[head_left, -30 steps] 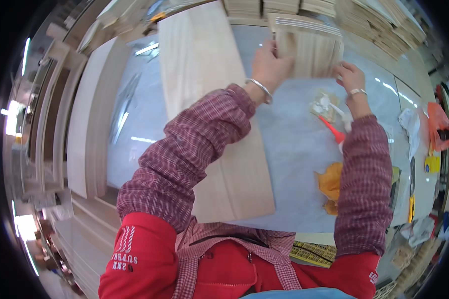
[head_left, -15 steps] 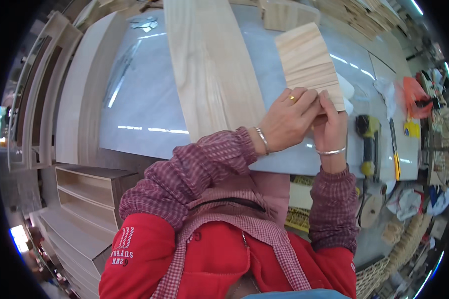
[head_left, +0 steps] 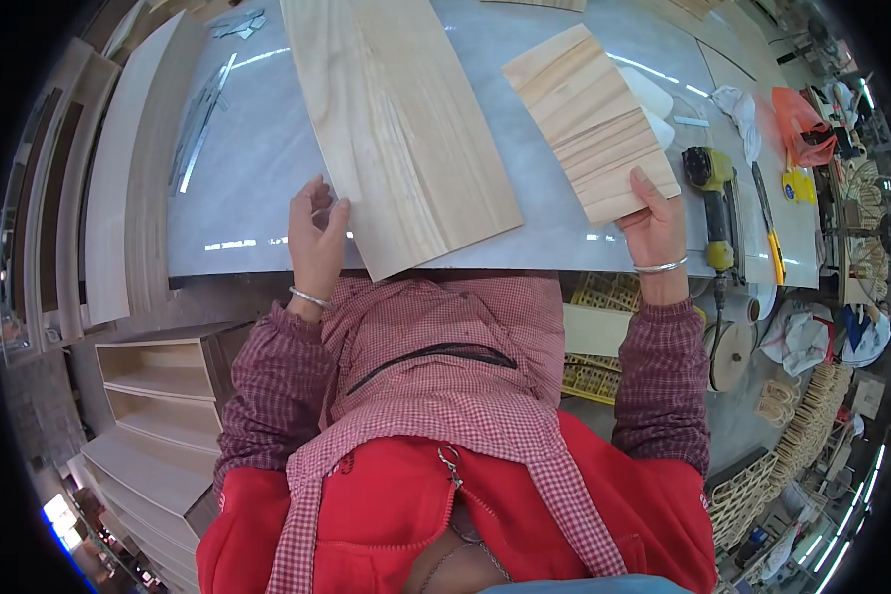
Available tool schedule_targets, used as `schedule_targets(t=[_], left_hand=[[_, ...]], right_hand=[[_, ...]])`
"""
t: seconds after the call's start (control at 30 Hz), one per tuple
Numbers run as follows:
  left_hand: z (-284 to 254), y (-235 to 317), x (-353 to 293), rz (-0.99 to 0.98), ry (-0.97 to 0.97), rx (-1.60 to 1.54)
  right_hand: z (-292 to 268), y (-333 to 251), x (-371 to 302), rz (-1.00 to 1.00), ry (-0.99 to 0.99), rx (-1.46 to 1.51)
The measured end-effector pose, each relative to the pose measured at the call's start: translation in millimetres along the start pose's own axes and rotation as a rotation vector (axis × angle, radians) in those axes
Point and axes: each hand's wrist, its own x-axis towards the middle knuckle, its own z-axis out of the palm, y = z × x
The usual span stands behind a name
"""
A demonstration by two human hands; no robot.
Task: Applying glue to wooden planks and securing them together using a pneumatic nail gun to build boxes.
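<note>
My right hand (head_left: 653,233) grips the near corner of a short wooden board (head_left: 594,124) with dark striped grain, its thumb lying on top and the fingers beneath. The board is held over the blue-grey tabletop (head_left: 257,178). A long pale wooden board (head_left: 406,129) lies slanted on the table, its near end reaching the front edge. Just beside that board's left edge is my left hand (head_left: 319,233), holding nothing. Its fingers are loosely bent, with the thumb apart from them.
Right of the short board are a white roll (head_left: 648,94), a yellow and black power tool (head_left: 715,203), a yellow-handled cutter (head_left: 768,233) and an orange plastic bag (head_left: 802,124). Thin metal strips (head_left: 203,119) and a thick wooden panel (head_left: 139,178) lie left. Wooden shelf units (head_left: 158,376) stand below.
My left hand has left the short board and moved left to the long board's edge. The right hand keeps the short board, now turned and slightly lower left. The view has shifted.
</note>
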Motion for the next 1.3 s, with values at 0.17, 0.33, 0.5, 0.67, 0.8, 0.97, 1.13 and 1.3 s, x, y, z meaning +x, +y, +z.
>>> schedule_targets(t=[0.17, 0.33, 0.5, 0.67, 0.8, 0.97, 1.13, 1.3], left_hand=[[6.4, 8.5, 6.7, -0.142, -0.038, -0.151], [9.5, 7.7, 20.6, -0.281, -0.054, -0.324], [-1.4, 5.1, 34.2, -0.345, -0.024, -0.465], [-45.9, 19.6, 55.9, -0.315, -0.033, -0.521], [-57.6, 46.4, 62.3, -0.291, -0.062, -0.517], [-54.3, 65.0, 64.2, -0.256, -0.061, -0.518], [-44.9, 68.6, 61.4, -0.218, -0.072, -0.521], [-42.6, 66.9, 57.5, -0.217, -0.081, -0.495]], right_hand=[[-9.0, -5.7, -9.4, 0.028, 0.032, -0.025], [-26.2, -7.5, -18.1, -0.013, 0.060, -0.074], [-71.8, -25.7, -34.1, 0.020, 0.050, -0.249], [-100.4, -33.4, -45.6, 0.134, -0.062, -0.397], [-83.3, -7.4, -34.8, 0.151, -0.036, -0.444], [-5.6, 16.4, -4.3, 0.130, -0.385, -0.630], [49.8, 36.8, 7.7, 0.097, -0.632, -0.600], [68.9, 46.3, 17.5, 0.148, -0.676, -0.570]])
